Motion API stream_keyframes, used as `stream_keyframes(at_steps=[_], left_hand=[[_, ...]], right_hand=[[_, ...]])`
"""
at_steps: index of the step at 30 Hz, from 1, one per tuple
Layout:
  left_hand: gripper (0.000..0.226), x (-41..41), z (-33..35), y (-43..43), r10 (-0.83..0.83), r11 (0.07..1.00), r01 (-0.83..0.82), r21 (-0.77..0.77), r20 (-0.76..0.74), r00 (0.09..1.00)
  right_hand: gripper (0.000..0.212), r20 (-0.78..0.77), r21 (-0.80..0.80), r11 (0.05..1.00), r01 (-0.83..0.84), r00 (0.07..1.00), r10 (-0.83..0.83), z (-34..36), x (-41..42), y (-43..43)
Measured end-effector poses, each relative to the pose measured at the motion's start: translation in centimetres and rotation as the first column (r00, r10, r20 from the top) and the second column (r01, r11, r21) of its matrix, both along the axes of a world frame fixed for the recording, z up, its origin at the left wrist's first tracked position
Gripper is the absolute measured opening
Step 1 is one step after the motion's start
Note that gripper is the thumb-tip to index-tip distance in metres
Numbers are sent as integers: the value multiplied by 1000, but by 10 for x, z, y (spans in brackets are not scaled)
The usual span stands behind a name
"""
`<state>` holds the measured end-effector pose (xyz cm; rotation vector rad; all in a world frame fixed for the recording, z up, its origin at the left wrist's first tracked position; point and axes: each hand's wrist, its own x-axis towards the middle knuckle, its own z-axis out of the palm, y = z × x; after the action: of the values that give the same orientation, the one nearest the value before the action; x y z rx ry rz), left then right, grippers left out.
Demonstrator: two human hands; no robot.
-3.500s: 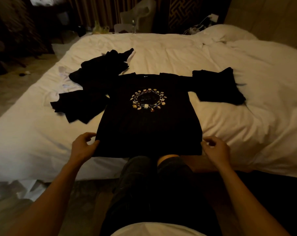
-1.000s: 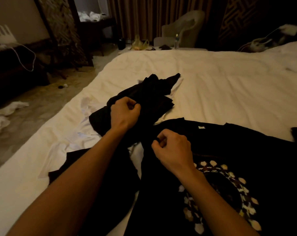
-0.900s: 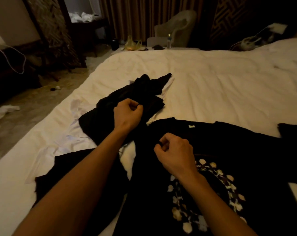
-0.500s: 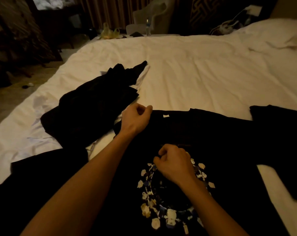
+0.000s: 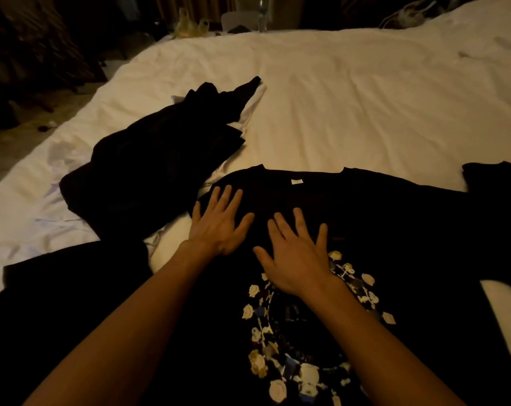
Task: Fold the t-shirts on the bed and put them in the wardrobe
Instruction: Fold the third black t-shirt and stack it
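left hand (image 5: 219, 222), right hand (image 5: 298, 259) flat on printed t-shirt (image 5: 394, 224), fingers spread, gripping nothing | risk: bunching cloth on soft bed (image 5: 351, 98) if pushed sideways, snagging dark pile (image 5: 160, 159) beside

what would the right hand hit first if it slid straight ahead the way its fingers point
Flat on the black t-shirt, the right hand would first reach its collar by the white label, then probably only bare sheet.
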<state>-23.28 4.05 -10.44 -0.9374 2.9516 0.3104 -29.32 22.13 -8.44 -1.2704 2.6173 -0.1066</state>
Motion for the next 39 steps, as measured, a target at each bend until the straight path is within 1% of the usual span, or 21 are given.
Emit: stream_keyframes(at_steps=[4,7,12,16,19,22,25,29,36,39], left_hand=[[76,-10,-1,-10,8,1000,-7,-17,38,999],[76,-10,1,-9,15,1000,-14,-21,32,999],[77,-4,25,10,-12,998,11,-63,-16,1000],[74,-8,54,38,-64,995,58,-78,-74,995],[73,-22,75,69,-117,990,109,-84,-102,988],[72,-49,91,112,-186,982,181,-50,-129,974],[67,-84,98,160,-274,961,276,-15,-188,943],[56,-127,101,219,-398,913,407,-28,-289,871],[46,-199,81,298,-492,849,527,32,-314,812],[43,-228,69,318,-538,818,574,22,-322,779]], right_hand=[[75,5,69,998,-4,1000,4,0,-9,-10],[74,17,72,997,-17,1000,16,4,-11,-13],[71,27,-55,998,-17,999,19,29,-10,5],[67,-1,-180,983,45,999,-46,55,-13,39],[64,13,-210,972,107,994,-107,74,-20,80],[61,22,-217,956,198,980,-198,85,-34,135],[51,25,-286,900,329,942,-336,90,-53,194],[37,30,-360,791,495,853,-520,85,-79,263],[33,70,-369,634,680,700,-710,59,-118,335],[36,68,-331,604,725,657,-751,48,-129,351]])
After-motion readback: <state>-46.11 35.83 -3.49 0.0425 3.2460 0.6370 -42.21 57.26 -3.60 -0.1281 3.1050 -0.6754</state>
